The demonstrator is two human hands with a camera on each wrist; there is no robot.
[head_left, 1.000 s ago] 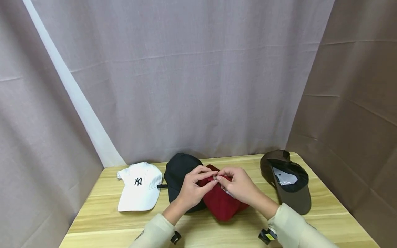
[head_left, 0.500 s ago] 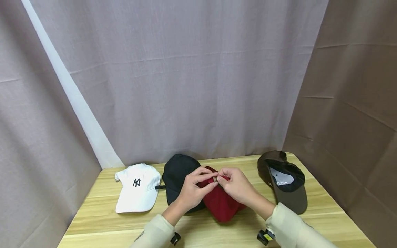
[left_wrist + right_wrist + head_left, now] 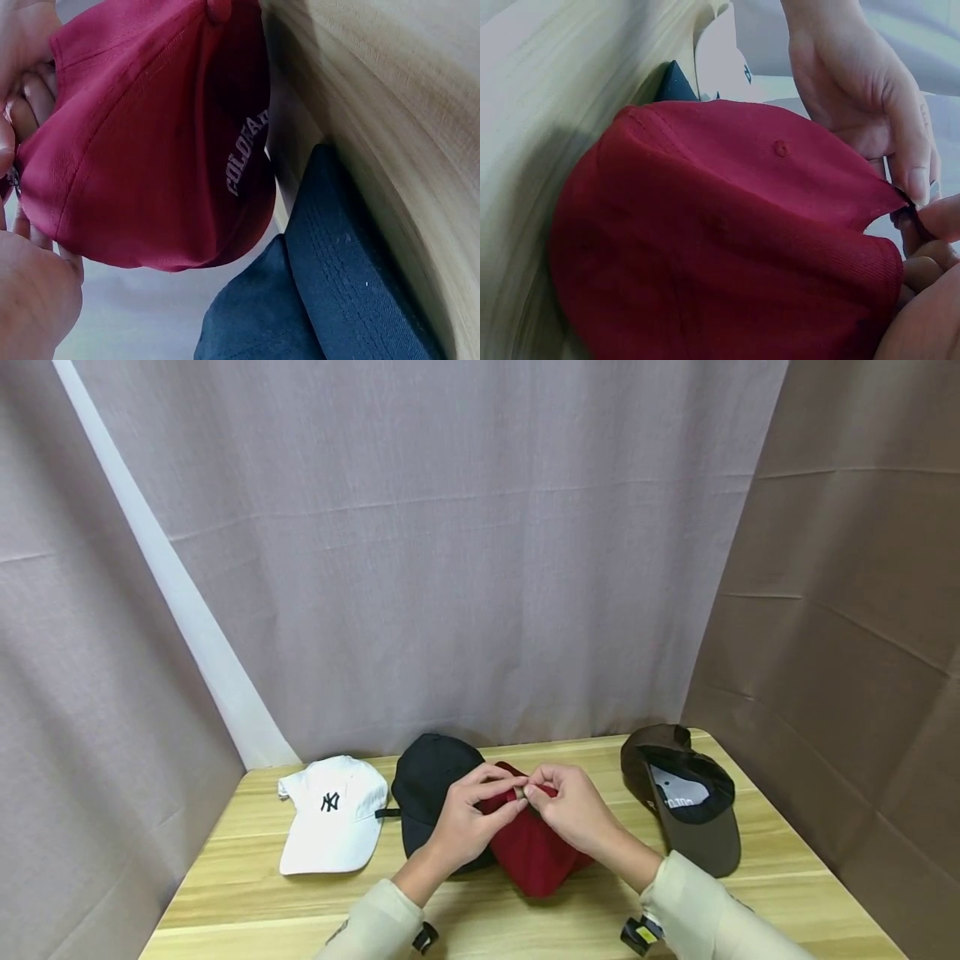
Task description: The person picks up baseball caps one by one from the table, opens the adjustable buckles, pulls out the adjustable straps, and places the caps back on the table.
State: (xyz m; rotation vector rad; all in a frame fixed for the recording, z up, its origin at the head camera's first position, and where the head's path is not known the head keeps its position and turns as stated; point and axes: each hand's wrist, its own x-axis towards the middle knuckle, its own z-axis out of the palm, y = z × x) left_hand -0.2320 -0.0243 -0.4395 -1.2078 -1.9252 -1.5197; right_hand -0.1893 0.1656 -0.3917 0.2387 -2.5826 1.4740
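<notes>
A dark red baseball cap (image 3: 536, 860) is held with its crown toward the person, above the front of the table. White raised lettering (image 3: 247, 150) shows on its front in the left wrist view. My left hand (image 3: 461, 818) pinches the cap's back strap (image 3: 919, 223) between thumb and fingers. From the other side my right hand (image 3: 573, 810) pinches the same strap, fingertips close against the left ones. A small brass-coloured buckle (image 3: 520, 792) shows between the fingertips. In the right wrist view the cap's back opening gapes beside the strap.
Directly behind the left hand lies a black cap (image 3: 435, 777). A white cap (image 3: 333, 818) with a dark monogram sits to the left, close to the black cap's strap. At the right rests an upturned brown cap (image 3: 678, 797). Grey curtains (image 3: 480, 568) rise behind the wooden table (image 3: 247, 893).
Both hands keep their pinch on the strap with only slight finger movement. A pale patch on the red cap beside the right hand has gone from sight. The head view has shifted slightly.
</notes>
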